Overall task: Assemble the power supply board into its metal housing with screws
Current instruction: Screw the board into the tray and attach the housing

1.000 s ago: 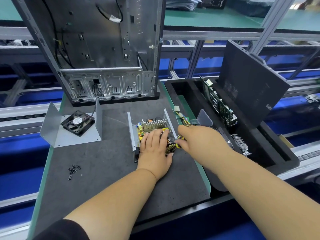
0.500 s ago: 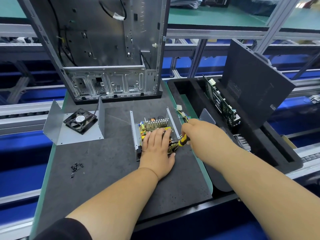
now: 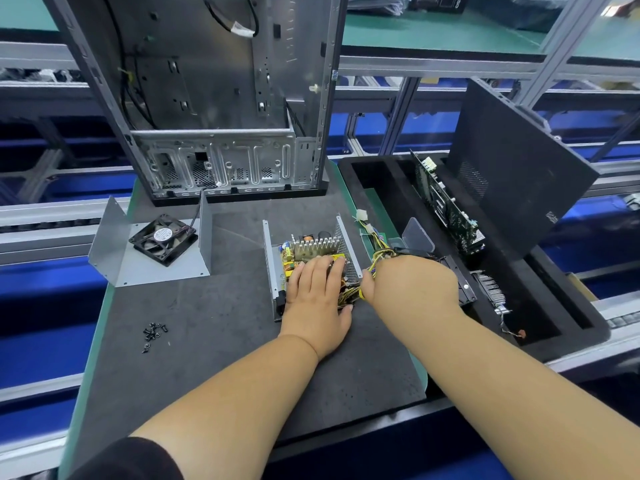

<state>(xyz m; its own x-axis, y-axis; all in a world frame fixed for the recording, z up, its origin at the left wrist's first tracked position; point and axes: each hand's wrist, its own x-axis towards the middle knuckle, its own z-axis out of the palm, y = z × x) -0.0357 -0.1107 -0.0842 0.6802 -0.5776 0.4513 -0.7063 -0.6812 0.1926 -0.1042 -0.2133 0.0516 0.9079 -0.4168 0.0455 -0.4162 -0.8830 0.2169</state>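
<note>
Head view, grip: left hand [image 3: 318,292] is lying flat, fingers straight, pressing down on the power supply board [image 3: 311,252]; right hand [image 3: 412,285] is curling its fingers round the yellow-and-black wire bundle [image 3: 379,252] at the board's right edge.

Task item, location: board is sitting inside its metal housing [image 3: 268,258], an open U-shaped tray on the dark mat [image 3: 214,323], heatsink fins showing beyond the fingertips.

Fasteners: screws [image 3: 154,332] are lying in a loose pile on the mat, well apart from the housing to its left; none appears to be in use, and no screwdriver is showing.

Progress, judged: board is seated or being seated; wires are being tidied; screwing is not yet begun.

Other stock: cooling fan [image 3: 162,237] is resting in a second metal bracket; computer case [image 3: 221,98] is standing upright behind; foam-lined tray [image 3: 363,174] on the right is holding circuit cards.
</note>
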